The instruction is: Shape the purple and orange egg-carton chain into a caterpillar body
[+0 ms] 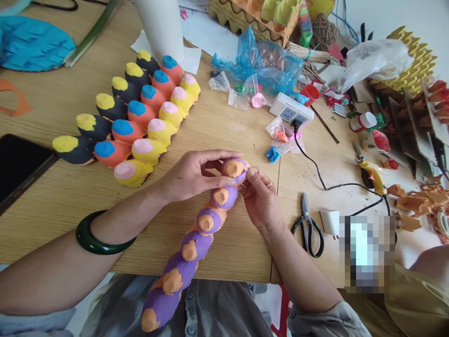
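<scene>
A strip of egg-carton cups (196, 245), covered in purple clay with orange tips, slants from the table's edge up to my hands. My left hand (196, 175) grips its far end, thumb on the near side and fingers over the far side. At the right of that same end cup, my right hand (258, 194) has thumb and forefinger pinched against the purple rim; any bit of clay between them is too small to make out. Left of my hands lie three coloured strips: black with yellow tips (111, 105), orange with blue tips (140, 112), yellow with pink tips (159, 131).
Black-handled scissors (307, 227) and a white charger (329, 222) lie right of my right hand. Beyond are a power strip (292, 111) with a black cord, clay bags (277, 135) and yellow pliers (372, 175). A phone (23, 164) lies left. Someone sits at the right.
</scene>
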Tool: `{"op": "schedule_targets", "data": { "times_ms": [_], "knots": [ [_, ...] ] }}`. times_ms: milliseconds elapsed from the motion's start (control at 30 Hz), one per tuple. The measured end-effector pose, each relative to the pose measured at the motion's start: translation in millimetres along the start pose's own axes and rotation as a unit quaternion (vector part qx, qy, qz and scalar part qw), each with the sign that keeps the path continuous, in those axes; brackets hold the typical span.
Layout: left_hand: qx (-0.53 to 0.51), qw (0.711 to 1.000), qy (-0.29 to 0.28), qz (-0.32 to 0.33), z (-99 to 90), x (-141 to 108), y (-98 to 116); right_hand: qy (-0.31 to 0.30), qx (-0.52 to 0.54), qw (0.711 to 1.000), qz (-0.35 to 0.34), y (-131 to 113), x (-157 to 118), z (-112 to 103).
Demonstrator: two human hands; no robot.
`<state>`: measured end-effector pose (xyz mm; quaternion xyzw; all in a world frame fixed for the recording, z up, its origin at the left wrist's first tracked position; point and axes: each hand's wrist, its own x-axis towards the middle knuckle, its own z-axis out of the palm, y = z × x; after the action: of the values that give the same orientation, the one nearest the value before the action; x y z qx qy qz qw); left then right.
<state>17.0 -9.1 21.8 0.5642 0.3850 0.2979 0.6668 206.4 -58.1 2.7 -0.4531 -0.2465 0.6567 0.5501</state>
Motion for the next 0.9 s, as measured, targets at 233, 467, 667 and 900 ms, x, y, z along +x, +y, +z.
{"op": "schedule_targets", "data": {
  "times_ms": [233,467,667,900],
  "knots": [
    [-0.047,0.998,-0.033,-0.009,-4.7,1.0,-0.8,-0.004,0.002,1.000,0.000,1.5,-1.4,0.6],
    [-0.001,1.000,-0.001,0.016,1.4,-1.4,3.3,0.009,-0.005,1.000,-0.016,1.5,-2.4,2.0],
    [0.037,0.999,0.017,0.034,4.6,-2.5,3.4,0.010,-0.017,1.000,-0.020,2.3,-3.8,3.4],
    [0.042,0.999,0.015,0.016,6.5,0.0,-2.7,0.001,-0.018,1.000,-0.009,6.8,-2.1,2.8]
  ]
}}
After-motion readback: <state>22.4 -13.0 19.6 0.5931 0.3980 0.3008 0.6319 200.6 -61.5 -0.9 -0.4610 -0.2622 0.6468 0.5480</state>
